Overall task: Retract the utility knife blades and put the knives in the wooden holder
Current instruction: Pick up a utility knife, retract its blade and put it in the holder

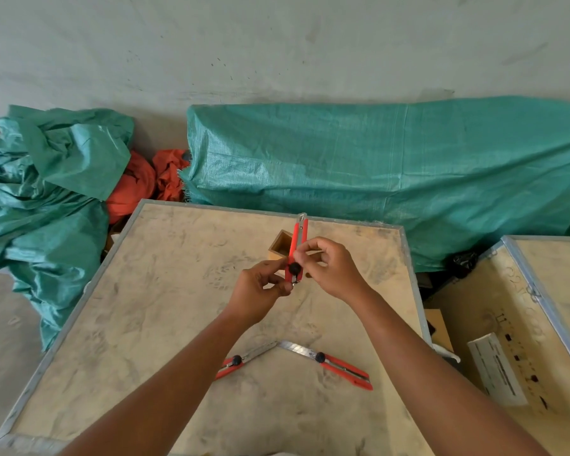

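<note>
2 hands are meeting above the middle of the surface (165,324), both pinching the same red utility knife (297,248). The left hand (260,292) is closing its grip on the knife's lower end, thumb and fingertips pressed together around the butt just below the black thumb wheel (294,267). The right hand (331,268) is holding the knife's body just above that wheel, its thumb and forefinger nipped onto the red casing while the other fingers are curling loosely behind. The knife is standing nearly upright, rising out of the 2 grips with its metal tip pointing away from the person; only a short stub of metal is showing at that tip, and whether any blade is still out there cannot be told.

Just beyond the grip, partly hidden behind the held knife, the wooden holder (281,245) is sitting on the surface with its open top showing. Below the grip, toward the person, 2 more knives are lying flat: the left knife (241,360) and the right knife (334,363), each with a long blade extended, the blade tips nearly meeting in a shallow chevron. Green tarpaulin (375,166) is lying bunched beyond the surface's far edge
</note>
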A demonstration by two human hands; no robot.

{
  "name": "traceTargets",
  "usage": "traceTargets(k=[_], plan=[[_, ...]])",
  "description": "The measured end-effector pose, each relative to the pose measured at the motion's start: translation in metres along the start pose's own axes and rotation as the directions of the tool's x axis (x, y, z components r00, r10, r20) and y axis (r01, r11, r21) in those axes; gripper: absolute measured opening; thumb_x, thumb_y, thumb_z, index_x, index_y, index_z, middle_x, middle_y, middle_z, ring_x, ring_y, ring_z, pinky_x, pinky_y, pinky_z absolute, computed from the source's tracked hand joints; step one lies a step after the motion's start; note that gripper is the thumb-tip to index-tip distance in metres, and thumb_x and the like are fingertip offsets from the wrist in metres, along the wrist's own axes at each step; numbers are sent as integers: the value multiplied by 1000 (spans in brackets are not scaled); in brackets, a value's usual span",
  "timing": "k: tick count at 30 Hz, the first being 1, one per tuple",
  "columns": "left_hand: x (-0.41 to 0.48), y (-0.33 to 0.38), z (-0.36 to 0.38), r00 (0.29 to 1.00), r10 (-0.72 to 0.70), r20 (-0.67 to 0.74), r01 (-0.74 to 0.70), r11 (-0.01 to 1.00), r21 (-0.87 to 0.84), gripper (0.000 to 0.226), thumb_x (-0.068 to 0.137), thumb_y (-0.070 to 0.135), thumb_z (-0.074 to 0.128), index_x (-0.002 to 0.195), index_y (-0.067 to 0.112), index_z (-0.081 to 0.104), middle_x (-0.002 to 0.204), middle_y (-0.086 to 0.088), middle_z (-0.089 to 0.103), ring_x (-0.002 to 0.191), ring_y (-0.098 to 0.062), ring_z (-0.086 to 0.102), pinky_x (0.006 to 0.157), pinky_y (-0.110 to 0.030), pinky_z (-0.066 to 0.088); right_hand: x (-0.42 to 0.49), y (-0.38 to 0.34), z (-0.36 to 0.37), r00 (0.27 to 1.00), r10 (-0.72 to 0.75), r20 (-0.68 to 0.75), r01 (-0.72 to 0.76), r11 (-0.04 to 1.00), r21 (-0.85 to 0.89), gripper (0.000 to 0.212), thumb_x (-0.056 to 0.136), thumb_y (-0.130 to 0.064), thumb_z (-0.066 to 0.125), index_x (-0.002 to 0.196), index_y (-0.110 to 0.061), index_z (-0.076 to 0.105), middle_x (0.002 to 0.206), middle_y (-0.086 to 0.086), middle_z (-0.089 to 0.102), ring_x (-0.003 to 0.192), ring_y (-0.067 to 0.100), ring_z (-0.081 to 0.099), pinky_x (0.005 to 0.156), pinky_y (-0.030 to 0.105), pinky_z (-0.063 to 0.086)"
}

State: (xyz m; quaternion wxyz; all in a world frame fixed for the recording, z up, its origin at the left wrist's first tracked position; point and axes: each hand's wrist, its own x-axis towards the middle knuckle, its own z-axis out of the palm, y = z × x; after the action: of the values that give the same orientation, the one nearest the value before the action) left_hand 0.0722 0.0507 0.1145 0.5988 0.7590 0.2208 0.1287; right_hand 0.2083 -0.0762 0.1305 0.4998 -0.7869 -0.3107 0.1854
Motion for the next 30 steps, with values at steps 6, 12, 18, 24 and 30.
traceTargets(k=[6,12,18,24,30], plan=[[63,-10,3,997,-71,-8,72,993,89,55,79,1,80,128,20,67,114,3,73,93,-8,72,98,-38,56,63,24,-12,996,76,-41,-74,997,37,26,89,-6,73,108,-24,75,102,-1,76,96,21,74,86,50,62],[118,-26,3,986,-163,-40,167,953,254,58,79,13,83,132,21,62,131,3,64,116,-14,59,105,-37,48,112,54,-6,980,95,-176,-103,994,-40,28,86,-2,75,108,-20,78,106,3,76,94,17,73,83,43,64],[149,-72,8,930,-365,40,313,843,438,86,80,21,82,152,24,35,153,-2,46,138,-27,45,109,-38,40,125,83,22,977,55,-208,-94,979,-183,23,86,-4,74,106,-15,79,108,4,79,92,19,74,84,34,61],[150,-90,10,925,-380,-6,357,864,356,73,88,18,73,151,25,38,143,-2,58,132,-23,52,91,-24,36,123,101,43,990,50,-136,-86,956,-280,27,87,1,72,110,-12,79,109,7,78,97,21,72,92,34,58],[150,-98,10,935,-356,-4,335,877,343,72,85,20,76,149,22,43,142,-1,59,131,-21,54,95,-24,39,120,103,47,986,61,-153,-104,951,-290,27,88,-1,72,113,-12,77,110,7,75,96,17,68,85,21,51]])
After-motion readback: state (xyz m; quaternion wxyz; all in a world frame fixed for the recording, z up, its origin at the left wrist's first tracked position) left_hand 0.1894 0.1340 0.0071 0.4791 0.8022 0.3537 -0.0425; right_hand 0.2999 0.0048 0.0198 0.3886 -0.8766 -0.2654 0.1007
